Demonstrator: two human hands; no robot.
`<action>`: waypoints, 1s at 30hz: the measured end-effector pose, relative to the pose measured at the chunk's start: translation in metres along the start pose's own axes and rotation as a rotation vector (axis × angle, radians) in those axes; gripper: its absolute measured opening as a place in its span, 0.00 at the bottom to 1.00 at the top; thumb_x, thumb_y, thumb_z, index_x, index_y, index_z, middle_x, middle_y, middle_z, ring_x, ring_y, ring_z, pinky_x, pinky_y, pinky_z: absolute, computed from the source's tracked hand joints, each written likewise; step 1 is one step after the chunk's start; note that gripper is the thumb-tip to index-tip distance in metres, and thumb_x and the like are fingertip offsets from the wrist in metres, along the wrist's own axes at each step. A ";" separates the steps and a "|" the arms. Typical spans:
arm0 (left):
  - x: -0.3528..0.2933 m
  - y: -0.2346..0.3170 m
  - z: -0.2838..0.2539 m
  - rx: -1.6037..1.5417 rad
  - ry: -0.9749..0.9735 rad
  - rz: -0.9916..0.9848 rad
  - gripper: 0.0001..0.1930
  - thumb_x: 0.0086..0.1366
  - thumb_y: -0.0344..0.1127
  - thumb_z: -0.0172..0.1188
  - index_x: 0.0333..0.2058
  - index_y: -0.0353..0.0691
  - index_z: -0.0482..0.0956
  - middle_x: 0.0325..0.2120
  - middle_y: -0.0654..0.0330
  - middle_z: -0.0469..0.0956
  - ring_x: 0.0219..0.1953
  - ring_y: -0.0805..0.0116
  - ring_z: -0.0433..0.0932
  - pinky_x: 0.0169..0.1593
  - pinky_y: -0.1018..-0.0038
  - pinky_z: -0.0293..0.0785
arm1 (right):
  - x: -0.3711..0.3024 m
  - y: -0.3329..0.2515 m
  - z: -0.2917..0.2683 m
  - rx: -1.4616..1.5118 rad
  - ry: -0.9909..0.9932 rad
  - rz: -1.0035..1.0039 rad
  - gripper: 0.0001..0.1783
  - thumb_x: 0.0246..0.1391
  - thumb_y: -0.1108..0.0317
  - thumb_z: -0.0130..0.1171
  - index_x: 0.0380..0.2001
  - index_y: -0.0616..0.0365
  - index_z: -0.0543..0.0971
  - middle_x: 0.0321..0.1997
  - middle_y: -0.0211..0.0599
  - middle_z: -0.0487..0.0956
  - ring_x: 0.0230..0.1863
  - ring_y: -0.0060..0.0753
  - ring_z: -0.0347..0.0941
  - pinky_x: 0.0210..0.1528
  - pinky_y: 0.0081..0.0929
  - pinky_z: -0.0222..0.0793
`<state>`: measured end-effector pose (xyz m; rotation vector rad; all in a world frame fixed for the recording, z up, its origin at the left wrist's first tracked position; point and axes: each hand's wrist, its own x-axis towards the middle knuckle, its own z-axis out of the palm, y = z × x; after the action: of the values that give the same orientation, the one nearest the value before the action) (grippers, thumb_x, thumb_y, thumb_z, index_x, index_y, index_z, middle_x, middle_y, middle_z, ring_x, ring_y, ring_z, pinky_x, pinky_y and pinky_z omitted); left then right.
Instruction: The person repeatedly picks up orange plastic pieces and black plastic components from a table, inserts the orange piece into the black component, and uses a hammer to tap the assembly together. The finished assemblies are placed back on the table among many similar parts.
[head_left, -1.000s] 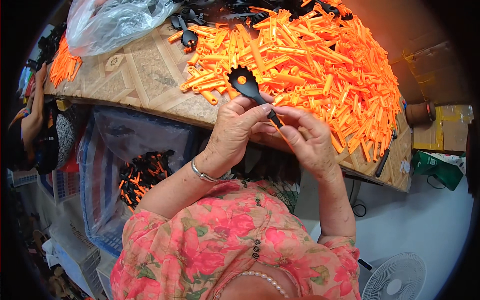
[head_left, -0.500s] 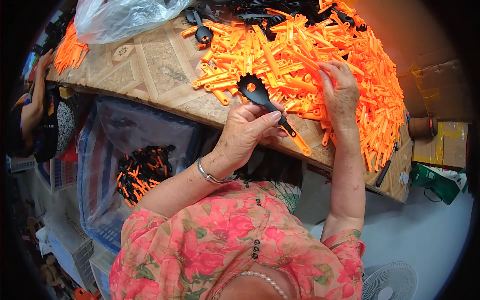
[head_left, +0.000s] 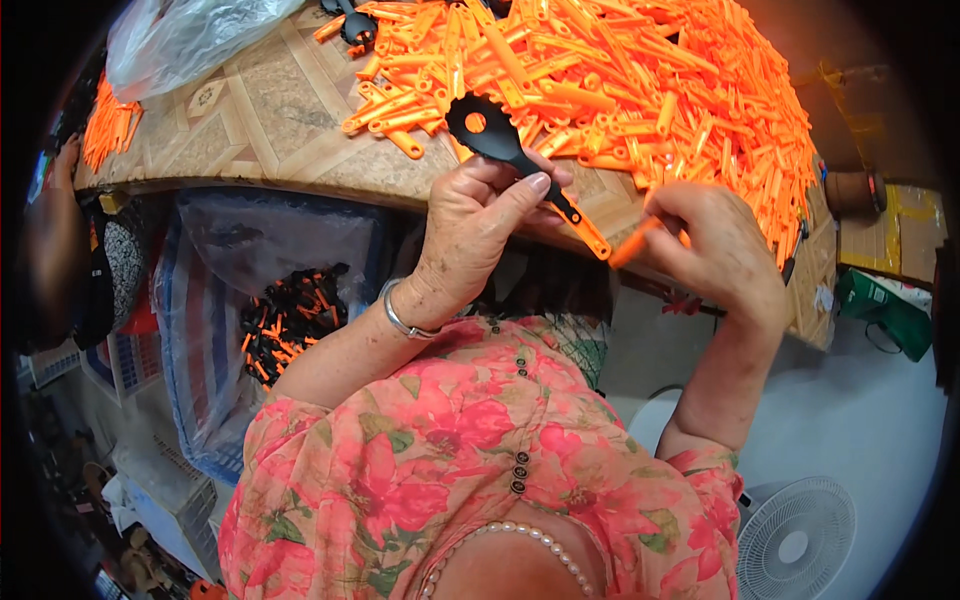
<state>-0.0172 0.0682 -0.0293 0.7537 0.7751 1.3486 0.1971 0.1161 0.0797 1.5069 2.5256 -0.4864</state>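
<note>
My left hand (head_left: 462, 225) pinches a black pasta server (head_left: 505, 142) by its neck between thumb and fingers. Its toothed head, with a round hole, points away from me. An orange handle piece (head_left: 588, 236) lies along the server's stem, its end toward my right. Between the fingertips of my right hand (head_left: 725, 240) is another orange handle piece (head_left: 634, 244), held close beside the server's handle end. A large heap of orange handle pieces (head_left: 600, 95) covers the table just beyond both hands.
Below the patterned tabletop (head_left: 290, 120), a blue-rimmed crate (head_left: 185, 330) holds black-and-orange utensils (head_left: 290, 325). A clear plastic bag (head_left: 175, 45) lies at the far left, near another person's arm (head_left: 60, 215). A white fan (head_left: 795, 540) stands at the lower right; cardboard boxes (head_left: 905, 240) are at right.
My right hand has come back from the heap toward me with an orange handle piece. My left hand still holds the pasta server. The whole view has shifted slightly.
</note>
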 end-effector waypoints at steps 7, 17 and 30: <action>-0.010 0.003 0.002 0.092 0.097 0.029 0.09 0.69 0.29 0.54 0.45 0.33 0.76 0.41 0.52 0.80 0.40 0.69 0.82 0.42 0.74 0.83 | 0.005 -0.013 0.049 0.152 0.449 0.123 0.18 0.49 0.58 0.66 0.38 0.58 0.79 0.34 0.41 0.80 0.38 0.45 0.78 0.40 0.39 0.73; -0.009 0.002 0.007 -0.021 0.102 0.008 0.10 0.68 0.30 0.57 0.45 0.32 0.77 0.39 0.54 0.81 0.42 0.69 0.82 0.41 0.76 0.83 | -0.001 -0.015 0.091 0.022 0.691 0.063 0.11 0.48 0.64 0.67 0.31 0.57 0.77 0.33 0.37 0.77 0.37 0.42 0.77 0.38 0.38 0.72; -0.005 -0.008 0.029 -0.054 0.004 -0.044 0.11 0.70 0.31 0.55 0.48 0.32 0.75 0.44 0.50 0.79 0.46 0.64 0.81 0.47 0.73 0.82 | -0.014 -0.024 0.102 0.270 1.026 -0.139 0.14 0.40 0.74 0.71 0.32 0.57 0.79 0.33 0.37 0.79 0.35 0.40 0.77 0.38 0.34 0.74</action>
<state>0.0115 0.0618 -0.0197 0.6881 0.7514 1.3265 0.1797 0.0577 -0.0071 2.0630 3.4347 -0.0328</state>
